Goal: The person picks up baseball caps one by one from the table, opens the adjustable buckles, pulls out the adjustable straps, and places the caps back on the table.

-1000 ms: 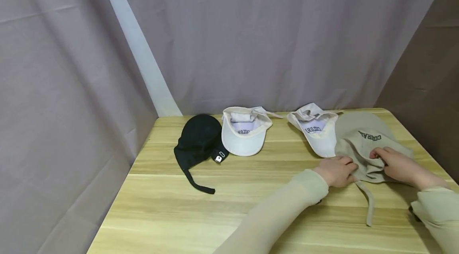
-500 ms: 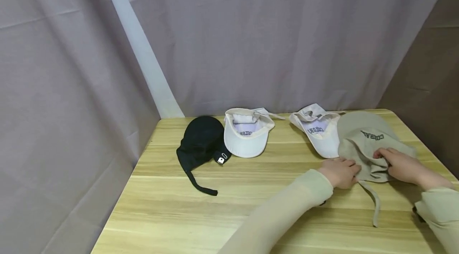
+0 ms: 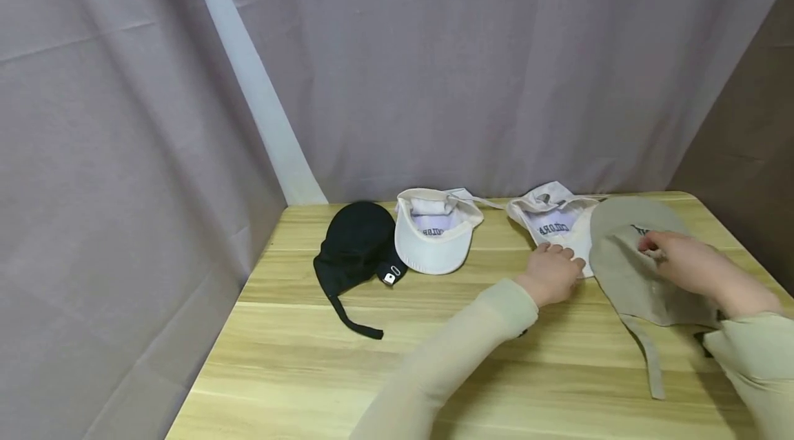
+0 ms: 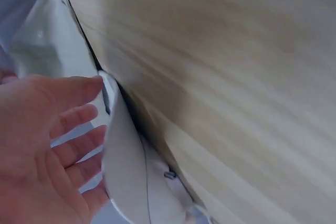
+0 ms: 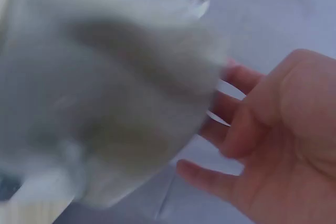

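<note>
On the right of the table lies a khaki cap [image 3: 620,267] with dark lettering, its strap [image 3: 650,361] trailing toward the front. My right hand [image 3: 701,271] is over its crown, hiding part of the lettering. In the right wrist view the cap is blurred, and the right hand's fingers [image 5: 205,177] are spread at its edge. My left hand [image 3: 551,273] reaches the brim of the right-hand white cap [image 3: 561,225], which lies with its inside showing. In the left wrist view the thumb tip touches the brim edge and the fingers extend loosely behind it.
A second white cap [image 3: 432,254] sits at the back, its inside facing me. Left of it lies a black cap [image 3: 356,240] with a long strap. The wooden table [image 3: 298,385] backs onto a grey curtain [image 3: 434,67].
My left hand has moved left from the khaki cap to the white cap's brim. The khaki cap's crumpled front now lies smoother. My right hand has shifted slightly up over it.
</note>
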`<state>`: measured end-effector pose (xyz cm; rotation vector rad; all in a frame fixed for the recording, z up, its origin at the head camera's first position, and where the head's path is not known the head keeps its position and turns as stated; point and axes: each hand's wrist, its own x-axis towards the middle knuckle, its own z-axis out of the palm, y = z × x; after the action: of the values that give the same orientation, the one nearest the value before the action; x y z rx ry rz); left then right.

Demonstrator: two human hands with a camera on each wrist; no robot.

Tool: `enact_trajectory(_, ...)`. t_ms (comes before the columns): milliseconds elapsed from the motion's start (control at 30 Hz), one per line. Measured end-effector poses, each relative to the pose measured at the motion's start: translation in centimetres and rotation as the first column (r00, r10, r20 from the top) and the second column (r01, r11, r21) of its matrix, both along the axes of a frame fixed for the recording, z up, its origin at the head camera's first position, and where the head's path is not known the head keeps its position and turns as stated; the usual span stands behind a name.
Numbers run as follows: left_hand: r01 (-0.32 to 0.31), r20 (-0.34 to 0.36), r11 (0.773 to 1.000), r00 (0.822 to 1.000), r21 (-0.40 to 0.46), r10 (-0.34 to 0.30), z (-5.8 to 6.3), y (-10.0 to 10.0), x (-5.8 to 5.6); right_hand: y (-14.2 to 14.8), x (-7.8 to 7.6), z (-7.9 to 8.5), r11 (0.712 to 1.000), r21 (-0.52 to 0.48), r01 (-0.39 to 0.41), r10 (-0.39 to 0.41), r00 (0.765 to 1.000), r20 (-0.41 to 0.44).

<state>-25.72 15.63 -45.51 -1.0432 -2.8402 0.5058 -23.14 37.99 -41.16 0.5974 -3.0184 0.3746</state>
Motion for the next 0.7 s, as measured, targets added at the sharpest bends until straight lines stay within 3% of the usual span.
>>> enact_trajectory(100,-0.002,-0.039,1.0,0.999,-0.025,0.001,0.1,-1.1,-0.7,-2.9,-0.6,0.5,0.997,-0.069,-0.028,0.021,0.996,-0.089)
enact_trajectory(233,-0.004,-0.084,0.999,0.996,-0.045,0.0,-0.1,-2.4,-1.4,-6.5,-1.7,-0.4,0.989,-0.106,-0.106,0.09,0.986,-0.138)
enact_trajectory(500,0.047,-0.136,0.997,0.989,-0.069,-0.056,-0.7,-5.2,-2.0,-10.1,-3.1,-3.7,0.979,-0.057,-0.194,0.19,0.979,-0.066)
enact_trajectory(700,0.146,-0.218,0.982,0.961,-0.121,-0.17,-1.2,-8.2,-2.1,-11.8,-2.3,-4.6,0.964,-0.083,-0.251,0.247,0.968,-0.048)
